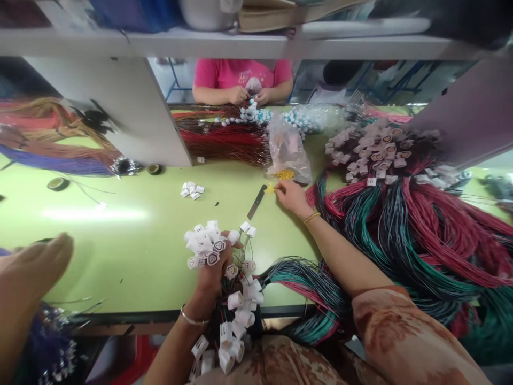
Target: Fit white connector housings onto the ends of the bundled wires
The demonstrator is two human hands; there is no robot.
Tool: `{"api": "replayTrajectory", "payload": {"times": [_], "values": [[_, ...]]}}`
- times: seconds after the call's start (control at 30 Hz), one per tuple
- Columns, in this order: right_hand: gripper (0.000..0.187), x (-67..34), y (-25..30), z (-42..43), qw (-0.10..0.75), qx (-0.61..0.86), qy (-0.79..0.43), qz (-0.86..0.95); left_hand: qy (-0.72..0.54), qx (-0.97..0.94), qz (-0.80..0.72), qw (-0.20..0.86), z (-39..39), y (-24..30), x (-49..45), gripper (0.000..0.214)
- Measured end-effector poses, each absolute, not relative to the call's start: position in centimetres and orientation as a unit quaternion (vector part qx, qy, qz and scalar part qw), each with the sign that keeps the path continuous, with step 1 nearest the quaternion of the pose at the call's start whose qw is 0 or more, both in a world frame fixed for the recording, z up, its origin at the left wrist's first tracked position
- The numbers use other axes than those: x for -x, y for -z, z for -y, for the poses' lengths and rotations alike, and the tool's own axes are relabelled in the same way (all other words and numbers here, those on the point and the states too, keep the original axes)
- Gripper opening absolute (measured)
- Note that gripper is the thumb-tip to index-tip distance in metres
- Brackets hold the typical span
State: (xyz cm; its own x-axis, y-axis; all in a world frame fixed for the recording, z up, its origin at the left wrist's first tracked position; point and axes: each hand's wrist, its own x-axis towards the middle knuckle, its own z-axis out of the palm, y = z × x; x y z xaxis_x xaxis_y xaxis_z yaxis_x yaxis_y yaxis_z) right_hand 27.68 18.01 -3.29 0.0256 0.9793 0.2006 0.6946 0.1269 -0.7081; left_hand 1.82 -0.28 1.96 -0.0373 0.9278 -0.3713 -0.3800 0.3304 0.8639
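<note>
My left hand (212,278) is closed around a bunch of white plastic connectors (204,243) with wires, held over the front of the table. More white connectors (240,315) on dark wires hang beside that wrist, over my lap. Stretched forward, my right hand (291,197) has its fingertips pinched at small yellow plastic pieces (269,188) on the tabletop. A flat dark metal blade (257,202) lies just left of these fingers. Behind them, a clear plastic bag (289,147) has more yellow pieces (284,174) at its mouth.
Bundled red, black and green wires (385,224) with white connectors (377,147) fill the right. Loose connectors (192,190) and tape rolls (58,184) lie left. A co-worker's blurred hand (36,272) reaches in there. Opposite sits a person in a pink shirt (228,77), behind brown wires (224,141).
</note>
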Motion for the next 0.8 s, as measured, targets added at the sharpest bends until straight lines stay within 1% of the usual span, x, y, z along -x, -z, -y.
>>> {"api": "replayTrajectory", "payload": {"times": [0.07,0.2,0.27,0.33,0.43,0.57,0.73,0.8], "values": [[0.004,-27.8,3.1,-18.0,0.368,0.623,-0.240,0.647,-0.497,-0.271,-0.512,0.646,0.2,-1.9,-1.7,0.044],[0.010,-26.9,2.5,-17.5,0.404,0.602,-0.329,0.605,-0.511,-0.249,-0.530,0.630,-0.1,-1.8,-1.6,0.028],[0.018,-25.7,1.9,-16.8,0.430,0.564,-0.406,0.577,-0.527,-0.243,-0.526,0.622,-0.3,-1.6,-1.6,0.023],[0.029,-24.2,1.1,-15.8,0.447,0.501,-0.511,0.536,-0.553,-0.239,-0.520,0.606,-0.5,-1.4,-1.6,0.021],[0.036,-22.0,-0.3,-13.9,0.425,0.423,-0.630,0.493,-0.573,-0.252,-0.522,0.580,-0.6,-1.2,-1.8,0.024],[0.038,-19.9,-2.1,-11.3,0.379,0.385,-0.681,0.495,-0.569,-0.255,-0.528,0.576,-0.6,-1.0,-1.9,0.023],[0.030,-18.9,-3.7,-9.1,0.328,0.361,-0.700,0.522,-0.600,-0.218,-0.504,0.582,-0.8,-1.1,-2.2,0.017],[0.027,-18.6,-3.9,-8.4,0.321,0.363,-0.689,0.539,-0.615,-0.200,-0.494,0.581,-0.9,-1.3,-2.3,0.013]]}}
